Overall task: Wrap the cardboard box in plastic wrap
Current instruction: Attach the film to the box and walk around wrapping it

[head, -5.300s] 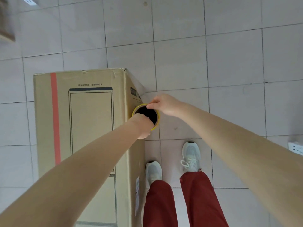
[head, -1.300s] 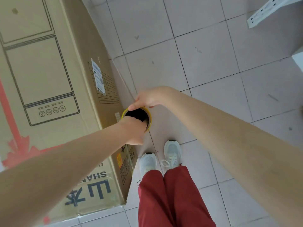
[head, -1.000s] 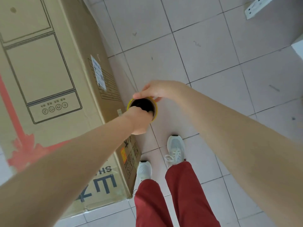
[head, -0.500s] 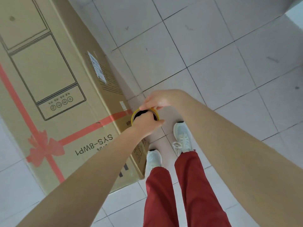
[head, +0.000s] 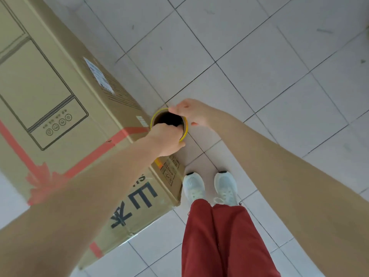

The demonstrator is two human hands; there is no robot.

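the cardboard box (head: 60, 116) lies on the tiled floor (head: 259, 66), filling 8 to 11 o'clock. the plastic wrap roll (head: 186, 127) stands just beside its right face. the left hand (head: 166, 139) hooks fingers into the core and the right hand (head: 191, 112) pinches the rim at 1 o'clock. best to keep the roll upright and close, with the film taut round the near corner.

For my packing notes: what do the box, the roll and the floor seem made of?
Cardboard box: brown matte cardboard, with printed lines and creased edges. Roll: seen end on, a yellow rim around a dark hollow; perhaps a cardboard tube, and the film itself cannot be made out. Floor: pale, smooth-looking tiles with dark grout lines.
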